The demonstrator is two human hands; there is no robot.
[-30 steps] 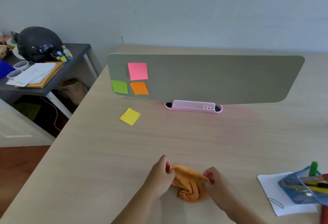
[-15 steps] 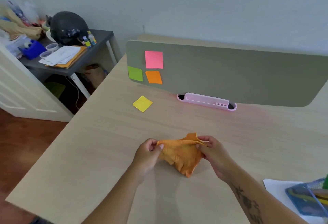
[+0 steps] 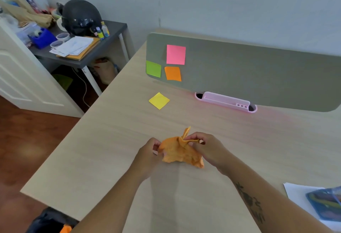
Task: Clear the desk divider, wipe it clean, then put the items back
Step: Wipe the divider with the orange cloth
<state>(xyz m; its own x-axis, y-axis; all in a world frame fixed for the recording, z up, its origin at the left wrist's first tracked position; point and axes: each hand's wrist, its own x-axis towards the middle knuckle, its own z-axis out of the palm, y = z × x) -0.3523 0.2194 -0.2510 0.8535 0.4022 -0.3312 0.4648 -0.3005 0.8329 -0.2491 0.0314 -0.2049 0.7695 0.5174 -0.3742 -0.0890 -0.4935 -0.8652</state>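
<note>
Fingers (image 3: 193, 137) of the right hand (image 3: 208, 148) pinched a folded corner of the orange cloth (image 3: 177, 156), low in the middle of the frame. The left hand (image 3: 147, 152) pinched the opposite edge between thumb and curled fingers. The crumpled cloth hung between the two hands; whether its lower folds touched the counter (image 3: 110, 140) could not be told.

Bare counter ran from the hands to the counter's left edge. At the lower right edge of the frame a white sheet (image 3: 295, 192) lay under a blue mesh pouch (image 3: 323, 207), near the right forearm.

Farther up, open counter lay beyond the cloth, with only a yellow note (image 3: 159, 100) flat on it, left of centre. A pink tray (image 3: 225, 100) sat at the foot of the upright grey-green divider (image 3: 258, 76), which crossed the upper right. A pink note (image 3: 175, 54), a green note (image 3: 153, 69) and an orange note (image 3: 172, 73) were stuck near its left end. Past the counter's left edge, at upper left, a dark side table (image 3: 114, 28) carried a black helmet (image 3: 81, 16).
</note>
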